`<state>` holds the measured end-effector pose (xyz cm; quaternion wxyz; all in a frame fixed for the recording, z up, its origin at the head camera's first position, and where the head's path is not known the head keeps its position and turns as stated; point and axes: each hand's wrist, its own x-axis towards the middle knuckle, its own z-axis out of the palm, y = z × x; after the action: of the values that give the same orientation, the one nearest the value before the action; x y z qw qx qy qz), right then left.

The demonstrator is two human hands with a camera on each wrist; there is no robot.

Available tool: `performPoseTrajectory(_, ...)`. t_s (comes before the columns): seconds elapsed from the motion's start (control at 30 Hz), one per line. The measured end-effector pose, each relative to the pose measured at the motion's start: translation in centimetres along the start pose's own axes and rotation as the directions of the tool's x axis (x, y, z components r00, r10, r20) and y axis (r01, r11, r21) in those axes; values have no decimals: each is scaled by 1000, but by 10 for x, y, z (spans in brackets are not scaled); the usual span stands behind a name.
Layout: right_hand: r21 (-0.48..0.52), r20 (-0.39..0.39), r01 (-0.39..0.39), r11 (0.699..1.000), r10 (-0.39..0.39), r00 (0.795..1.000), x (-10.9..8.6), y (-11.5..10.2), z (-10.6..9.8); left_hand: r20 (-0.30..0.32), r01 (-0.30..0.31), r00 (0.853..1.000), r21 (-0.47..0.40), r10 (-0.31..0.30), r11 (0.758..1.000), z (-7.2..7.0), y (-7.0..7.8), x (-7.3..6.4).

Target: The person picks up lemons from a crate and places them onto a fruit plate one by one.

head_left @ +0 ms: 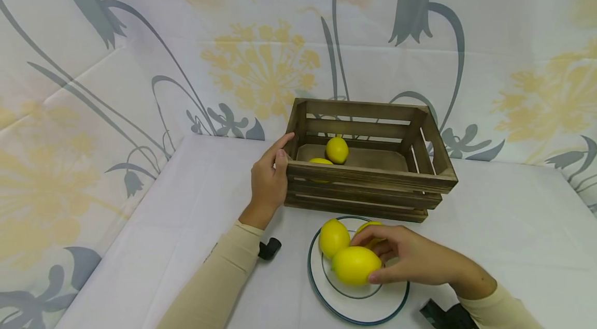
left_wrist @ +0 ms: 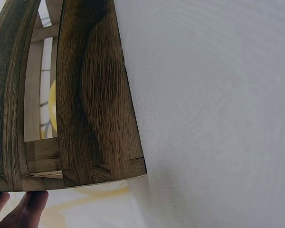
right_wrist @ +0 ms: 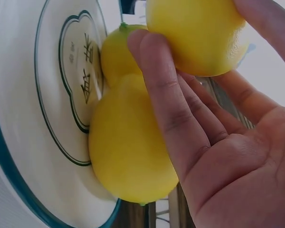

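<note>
my left hand (head_left: 269, 180) steadies the crate (head_left: 373, 176) by its corner while my right hand (head_left: 410, 259) curls around the front lemon (head_left: 355, 265) on the plate (head_left: 359, 308), which i'd next lift cleanly over the crate's rim.

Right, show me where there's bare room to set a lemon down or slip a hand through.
Bare cloth spreads right of the crate, and more lies left of the left hand. Inside the crate, the floor's right half is free; two lemons sit at its left. The plate is crowded: three lemons under the right hand, close against the crate front.
</note>
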<state>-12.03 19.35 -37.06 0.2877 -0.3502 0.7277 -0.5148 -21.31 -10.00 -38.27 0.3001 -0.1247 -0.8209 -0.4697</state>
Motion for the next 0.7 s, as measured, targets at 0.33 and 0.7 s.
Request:
performPoseTrajectory(0.33,-24,34,-12,1000,13,999,3,4,6,6,-4,1000,4,4,1000,0,-2,0)
performPoseTrajectory(0.7,-105,12,-10,994,11,1000,5,4,11,0,-13,1000,-1,13,1000,0,-2,0)
